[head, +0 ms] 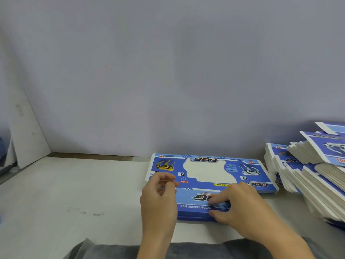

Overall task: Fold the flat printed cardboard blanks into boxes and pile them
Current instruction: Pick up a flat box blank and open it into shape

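While folding, step: my right hand [236, 204] pinches the blue printed cardboard blank [209, 176]'s near flap; left hand [158, 195] half-open, empty.
Next: I'd crease it upright.

Blue dog-print blank, flat on the table

We've got one cardboard blank [209, 176] lying printed side up, text upside down to us (white cut-out window in the middle, yellow and white robot dogs either side), its near flap bent over. To its right sits a slumped, fanned pile of blanks [313, 165], white edges showing.
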The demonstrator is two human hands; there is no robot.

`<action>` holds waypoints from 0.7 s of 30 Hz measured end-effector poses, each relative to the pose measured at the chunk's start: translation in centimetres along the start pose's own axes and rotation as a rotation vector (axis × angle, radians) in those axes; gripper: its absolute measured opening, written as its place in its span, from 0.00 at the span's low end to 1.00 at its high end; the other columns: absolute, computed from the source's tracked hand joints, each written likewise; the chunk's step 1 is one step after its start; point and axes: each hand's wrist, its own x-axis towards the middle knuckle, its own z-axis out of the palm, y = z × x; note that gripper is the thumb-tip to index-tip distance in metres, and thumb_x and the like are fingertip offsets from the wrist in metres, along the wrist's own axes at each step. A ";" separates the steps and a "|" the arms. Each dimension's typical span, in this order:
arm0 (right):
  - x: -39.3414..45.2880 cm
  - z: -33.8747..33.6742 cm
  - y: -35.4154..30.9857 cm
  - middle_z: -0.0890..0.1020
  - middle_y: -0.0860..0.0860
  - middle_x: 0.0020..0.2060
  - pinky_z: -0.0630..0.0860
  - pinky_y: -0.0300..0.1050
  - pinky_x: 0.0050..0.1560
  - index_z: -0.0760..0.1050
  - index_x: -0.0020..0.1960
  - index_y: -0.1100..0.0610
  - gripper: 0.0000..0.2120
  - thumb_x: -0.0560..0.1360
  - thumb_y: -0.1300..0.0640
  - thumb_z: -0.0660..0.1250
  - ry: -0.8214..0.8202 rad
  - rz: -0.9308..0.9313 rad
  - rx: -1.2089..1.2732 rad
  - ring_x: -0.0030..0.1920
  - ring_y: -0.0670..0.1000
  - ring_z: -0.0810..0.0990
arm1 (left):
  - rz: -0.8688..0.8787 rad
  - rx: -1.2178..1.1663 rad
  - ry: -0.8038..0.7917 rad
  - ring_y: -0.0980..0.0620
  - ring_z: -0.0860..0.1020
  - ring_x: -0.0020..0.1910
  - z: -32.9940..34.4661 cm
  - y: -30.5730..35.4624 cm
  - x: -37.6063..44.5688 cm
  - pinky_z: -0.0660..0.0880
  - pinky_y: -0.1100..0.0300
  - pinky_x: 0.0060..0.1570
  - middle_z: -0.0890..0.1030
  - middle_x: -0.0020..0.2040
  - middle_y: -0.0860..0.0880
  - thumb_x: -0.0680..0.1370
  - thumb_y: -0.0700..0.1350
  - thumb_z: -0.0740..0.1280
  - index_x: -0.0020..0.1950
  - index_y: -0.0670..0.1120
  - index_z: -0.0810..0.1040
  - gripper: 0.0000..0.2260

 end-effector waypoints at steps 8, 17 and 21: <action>-0.1 0.0 0.4 0.80 0.38 0.60 0.77 0.37 0.54 0.79 0.62 0.37 0.19 0.72 0.37 0.70 0.059 -0.021 0.064 0.58 0.42 0.72 | -0.049 0.443 -0.098 0.52 0.78 0.56 -0.4 -1.5 -0.4 0.72 0.75 0.30 0.80 0.61 0.50 0.78 0.47 0.72 0.65 0.48 0.75 0.17; 0.1 -0.1 0.5 0.81 0.39 0.58 0.74 0.31 0.42 0.78 0.63 0.37 0.16 0.77 0.39 0.64 0.179 -0.055 0.112 0.54 0.40 0.71 | 0.074 0.271 -0.137 0.61 0.73 0.49 -0.5 -0.5 -0.2 0.69 0.77 0.33 0.71 0.50 0.64 0.69 0.57 0.76 0.58 0.58 0.68 0.24; 0.1 0.1 -0.5 0.85 0.40 0.49 0.77 0.33 0.40 0.82 0.55 0.45 0.22 0.75 0.38 0.54 0.467 -0.144 0.139 0.49 0.42 0.80 | 0.163 0.046 -0.138 0.65 0.76 0.59 -0.4 0.1 -0.4 0.72 0.71 0.54 0.78 0.59 0.64 0.64 0.61 0.72 0.69 0.59 0.70 0.34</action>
